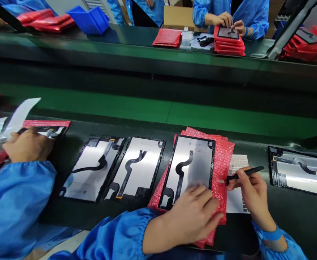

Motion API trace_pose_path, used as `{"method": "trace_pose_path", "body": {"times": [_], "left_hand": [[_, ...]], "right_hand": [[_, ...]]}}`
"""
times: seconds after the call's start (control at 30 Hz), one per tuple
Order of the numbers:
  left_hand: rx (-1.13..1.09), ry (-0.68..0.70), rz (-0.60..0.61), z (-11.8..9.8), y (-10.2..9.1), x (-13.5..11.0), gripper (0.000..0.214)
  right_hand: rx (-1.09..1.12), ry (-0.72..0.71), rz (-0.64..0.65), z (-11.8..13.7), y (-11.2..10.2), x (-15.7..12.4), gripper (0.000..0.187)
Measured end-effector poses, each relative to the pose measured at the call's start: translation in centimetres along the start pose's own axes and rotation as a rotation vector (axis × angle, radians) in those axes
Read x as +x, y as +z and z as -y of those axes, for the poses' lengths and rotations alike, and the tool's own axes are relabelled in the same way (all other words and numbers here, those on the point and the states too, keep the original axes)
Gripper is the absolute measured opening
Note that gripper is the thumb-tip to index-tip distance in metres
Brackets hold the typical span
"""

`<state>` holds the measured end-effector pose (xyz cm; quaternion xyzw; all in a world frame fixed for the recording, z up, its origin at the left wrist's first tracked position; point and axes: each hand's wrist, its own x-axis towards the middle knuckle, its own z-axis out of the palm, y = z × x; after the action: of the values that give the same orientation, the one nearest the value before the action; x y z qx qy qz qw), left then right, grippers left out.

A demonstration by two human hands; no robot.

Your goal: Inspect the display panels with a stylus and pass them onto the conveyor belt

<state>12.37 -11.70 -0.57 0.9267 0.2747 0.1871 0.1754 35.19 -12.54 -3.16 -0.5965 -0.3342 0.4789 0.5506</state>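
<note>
A tablet display panel (196, 169), silver-backed with a black flex cable (180, 169), lies on a stack of red bubble-wrap bags (223, 155). My left hand (187, 215) rests on the panel's lower right part, its fingers apart and slightly bent, covering that corner. Pinched in my right hand (252, 191) are black tweezers (246, 173), pointing left over the red bags. A small pale piece (221, 181) shows at their tip. Beneath that hand lies a white sheet of small gridded stickers (237, 200), partly tucked under the bags.
Two more panels (93, 173) (139, 169) lie to the left, another panel (300, 171) to the right. A co-worker's hand (30, 146) is at far left over another panel. Across the bench, a person's hands (226, 21) work above stacked red bags (229, 47); a blue bin (89, 20) stands there.
</note>
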Motion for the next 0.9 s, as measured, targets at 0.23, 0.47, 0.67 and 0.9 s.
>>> {"method": "trace_pose_path", "body": {"times": [0.23,0.47,0.67,0.9], "left_hand": [[0.137,-0.129,0.079,3.7,0.0,1.0,0.042],[0.139,-0.129,0.094,4.0,0.2,1.0,0.047],[0.116,-0.119,0.071,4.2,0.1,0.9,0.048],[0.115,-0.116,0.075,4.1,-0.2,1.1,0.047]], "right_hand": [[-0.027,0.028,0.023,0.0,4.0,3.2,0.045],[-0.039,0.043,0.006,-0.8,4.2,3.4,0.039],[-0.039,0.065,0.015,-0.8,4.3,3.4,0.038],[-0.025,0.067,0.028,-0.9,4.2,3.4,0.035]]}}
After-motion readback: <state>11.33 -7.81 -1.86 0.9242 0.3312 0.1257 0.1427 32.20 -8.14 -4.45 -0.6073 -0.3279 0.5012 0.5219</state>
